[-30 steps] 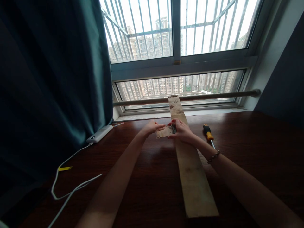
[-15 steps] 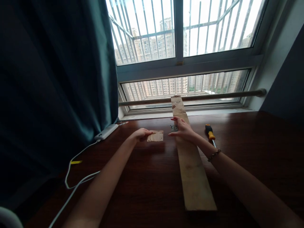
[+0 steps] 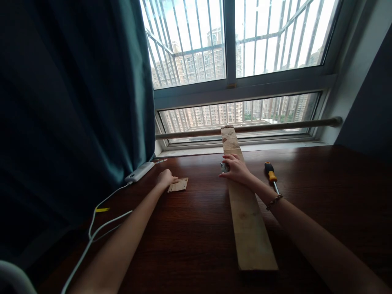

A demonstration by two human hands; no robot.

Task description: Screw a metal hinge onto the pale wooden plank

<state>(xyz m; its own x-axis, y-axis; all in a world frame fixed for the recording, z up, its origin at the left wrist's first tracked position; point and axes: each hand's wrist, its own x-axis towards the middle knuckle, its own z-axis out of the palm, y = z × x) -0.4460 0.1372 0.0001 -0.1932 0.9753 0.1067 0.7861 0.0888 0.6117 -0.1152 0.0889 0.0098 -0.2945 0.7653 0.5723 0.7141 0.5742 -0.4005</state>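
Observation:
My left hand [image 3: 165,178] rests on the dark wooden table [image 3: 190,237], its curled fingers touching the left edge of a small flat wood piece [image 3: 178,185]. My right hand [image 3: 236,168] lies on a long pale plank [image 3: 245,208] that runs from the near side to the window rail. Its fingers are closed round a small metal part [image 3: 223,167] at the plank's left edge. What kind of part it is, I cannot make out. A bead bracelet [image 3: 274,201] sits on my right wrist.
A screwdriver with a black and orange handle [image 3: 270,172] lies right of the plank. A white power bank [image 3: 139,172] with a white cable [image 3: 92,232] lies at the left by a dark teal curtain [image 3: 70,94]. A barred window [image 3: 235,61] and a rail [image 3: 275,124] stand behind.
My left hand has carried the small wood piece away from the plank, to the left, and set it flat on the table. My right hand has stayed on the plank with the metal part.

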